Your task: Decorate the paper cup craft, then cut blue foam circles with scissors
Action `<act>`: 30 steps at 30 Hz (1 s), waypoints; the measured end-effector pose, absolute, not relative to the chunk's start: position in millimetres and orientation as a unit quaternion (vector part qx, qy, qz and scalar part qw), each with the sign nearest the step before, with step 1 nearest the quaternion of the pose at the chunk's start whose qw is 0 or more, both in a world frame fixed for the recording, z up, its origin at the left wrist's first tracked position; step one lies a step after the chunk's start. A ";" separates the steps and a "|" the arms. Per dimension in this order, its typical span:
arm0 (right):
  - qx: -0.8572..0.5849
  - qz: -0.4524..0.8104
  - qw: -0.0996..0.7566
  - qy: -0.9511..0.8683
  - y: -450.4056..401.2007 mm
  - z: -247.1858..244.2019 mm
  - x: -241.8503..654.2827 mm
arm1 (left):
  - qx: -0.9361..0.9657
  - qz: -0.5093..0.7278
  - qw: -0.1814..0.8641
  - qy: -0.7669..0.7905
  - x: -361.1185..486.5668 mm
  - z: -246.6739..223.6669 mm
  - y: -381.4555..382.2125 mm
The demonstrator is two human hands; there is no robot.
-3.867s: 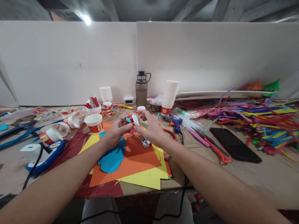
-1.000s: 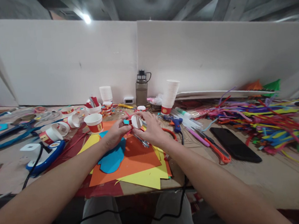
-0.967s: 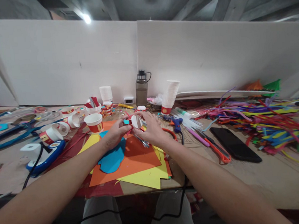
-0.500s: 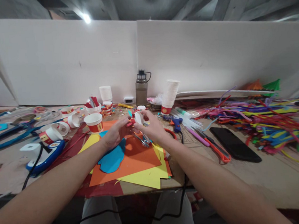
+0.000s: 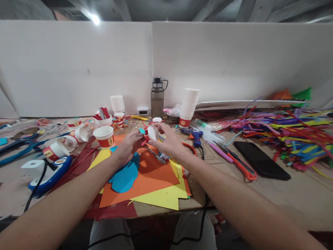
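Note:
Between my two hands, a small red and white paper cup piece (image 5: 153,133) is held above the orange sheet (image 5: 156,172). My right hand (image 5: 169,141) grips it from the right, thumb in front and fingers behind. On its left side my left hand (image 5: 128,147) has its fingers closed at the red edge, near a bit of teal. A blue paper cutout (image 5: 125,178) lies on the orange sheet below my left wrist. Metal-looking tools (image 5: 159,156) rest under my hands. Yellow paper (image 5: 158,199) shows beneath the orange sheet.
Paper cups (image 5: 104,137) stand at the left, with a blue and white device (image 5: 51,176) nearby. Behind are a bottle (image 5: 157,98) and a cup stack (image 5: 189,107). Rightward lie a glue gun (image 5: 196,137), scissors (image 5: 243,167), a phone (image 5: 261,159) and colourful pipe cleaners (image 5: 298,133).
The cup piece has turned, so more of its white round face shows. My left fingers have closed in on its left side.

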State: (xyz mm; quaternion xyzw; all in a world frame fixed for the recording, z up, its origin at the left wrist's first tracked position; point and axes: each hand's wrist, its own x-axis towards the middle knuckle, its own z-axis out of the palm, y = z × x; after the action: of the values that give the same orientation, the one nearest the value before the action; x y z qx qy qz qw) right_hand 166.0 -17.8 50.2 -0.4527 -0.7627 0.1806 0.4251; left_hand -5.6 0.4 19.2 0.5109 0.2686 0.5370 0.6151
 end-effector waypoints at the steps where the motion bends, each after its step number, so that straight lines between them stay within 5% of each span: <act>1: -0.446 0.172 0.426 -0.768 -18.4 50.2 165.9 | 0.511 0.536 0.616 0.268 -5.9 17.8 1.4; 15: -0.463 0.275 0.476 -0.695 -7.1 41.0 167.5 | 0.636 0.488 0.528 0.281 -10.1 16.2 -0.1; 30: -0.483 0.253 0.459 -0.702 -6.1 36.8 166.5 | 0.659 0.507 0.447 0.329 -3.5 24.5 -6.1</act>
State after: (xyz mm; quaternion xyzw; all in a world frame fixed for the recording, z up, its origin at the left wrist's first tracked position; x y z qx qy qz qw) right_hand 166.5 -6.1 36.8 -0.4828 -0.7018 0.2532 0.4587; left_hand -3.5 -6.1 24.5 0.6592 0.3292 0.5073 0.4469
